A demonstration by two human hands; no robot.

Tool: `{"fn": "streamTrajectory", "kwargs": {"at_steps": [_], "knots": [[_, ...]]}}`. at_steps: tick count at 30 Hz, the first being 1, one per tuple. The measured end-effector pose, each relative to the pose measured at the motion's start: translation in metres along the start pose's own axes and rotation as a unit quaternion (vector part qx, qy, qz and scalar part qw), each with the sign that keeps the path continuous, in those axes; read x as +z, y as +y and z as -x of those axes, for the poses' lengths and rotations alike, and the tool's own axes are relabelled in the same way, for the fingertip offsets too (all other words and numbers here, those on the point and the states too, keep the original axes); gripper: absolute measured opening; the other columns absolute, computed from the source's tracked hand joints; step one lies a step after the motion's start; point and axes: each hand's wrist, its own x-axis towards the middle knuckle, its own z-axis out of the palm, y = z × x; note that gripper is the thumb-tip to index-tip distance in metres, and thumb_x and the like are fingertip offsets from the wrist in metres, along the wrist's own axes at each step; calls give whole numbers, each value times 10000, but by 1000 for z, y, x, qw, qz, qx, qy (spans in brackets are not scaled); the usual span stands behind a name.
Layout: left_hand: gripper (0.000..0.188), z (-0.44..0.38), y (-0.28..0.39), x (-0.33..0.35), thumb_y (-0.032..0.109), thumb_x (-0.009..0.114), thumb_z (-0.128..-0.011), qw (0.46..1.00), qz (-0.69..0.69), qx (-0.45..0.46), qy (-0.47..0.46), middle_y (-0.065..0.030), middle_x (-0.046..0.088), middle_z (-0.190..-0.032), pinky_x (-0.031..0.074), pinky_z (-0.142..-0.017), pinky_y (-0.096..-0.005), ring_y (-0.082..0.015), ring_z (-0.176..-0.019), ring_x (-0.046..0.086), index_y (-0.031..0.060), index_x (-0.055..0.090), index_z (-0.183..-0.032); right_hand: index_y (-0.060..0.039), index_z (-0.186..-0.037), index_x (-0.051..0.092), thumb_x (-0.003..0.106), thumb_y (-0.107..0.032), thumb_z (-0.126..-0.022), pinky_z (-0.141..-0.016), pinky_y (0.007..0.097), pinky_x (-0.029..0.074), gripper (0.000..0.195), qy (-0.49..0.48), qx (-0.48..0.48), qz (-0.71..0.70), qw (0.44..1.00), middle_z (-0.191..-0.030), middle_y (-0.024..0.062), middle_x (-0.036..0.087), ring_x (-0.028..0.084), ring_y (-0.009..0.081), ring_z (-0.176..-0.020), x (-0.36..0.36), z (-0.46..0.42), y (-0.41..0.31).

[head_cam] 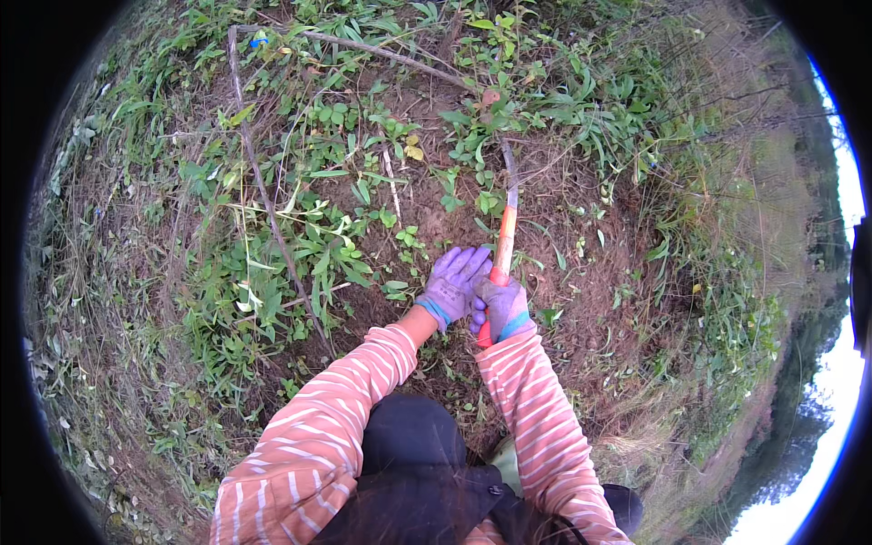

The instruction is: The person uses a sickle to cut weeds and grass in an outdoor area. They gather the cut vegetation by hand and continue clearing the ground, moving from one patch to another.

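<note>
My right hand [501, 303], in a purple work glove with a blue cuff, is wrapped around the lower end of a sickle's handle [505, 238]. The handle is wooden, with orange-red sections. Its narrow curved metal blade [510, 170] points away from me, and the tip reaches low leaves. Just left of it, my left hand [451, 285] wears a matching glove and is stretched out, back upward, over the soil. Its fingers are extended with small gaps; nothing shows in them, though the palm is hidden. Leafy weeds [409, 238] grow close to its fingertips.
A long thin stick [262, 180] lies along the left, meeting another stick [388, 53] at the far side. Bare soil [579, 300] spreads to the right, with denser weeds [272, 286] on the left. My dark-clad knee [415, 436] is below my hands.
</note>
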Motion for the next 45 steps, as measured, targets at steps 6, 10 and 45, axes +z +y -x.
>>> {"fn": "streamTrajectory", "kwargs": {"at_steps": [6,10,45], "knots": [[400,-2,3,-3,250,598,-769,999,-8,5,45,-97,470,-1303,347,-987,-431,-255,-1106,497,92,549,-1134,-76,-778,478,587,-130,-809,-329,337,341,125,78,-20,-177,981,-524,9,402,396,158,-370,-21,-21,-29],[393,-3,4,-4,260,586,-772,999,-22,7,38,-95,485,-1285,350,-989,-429,-245,-1099,503,92,559,-1127,-66,-733,450,580,-127,-809,-324,327,369,162,80,-21,5,997,-531,30,442,419,161,-366,-29,-37,8],[275,-75,-59,-124,222,601,-748,942,-115,-141,-283,-140,654,-838,502,-668,-441,-325,-761,641,90,573,-988,-1,-954,547,644,-297,-725,-685,461,491,387,205,-98,408,884,-808,250,622,620,413,-775,-70,11,142]]}}
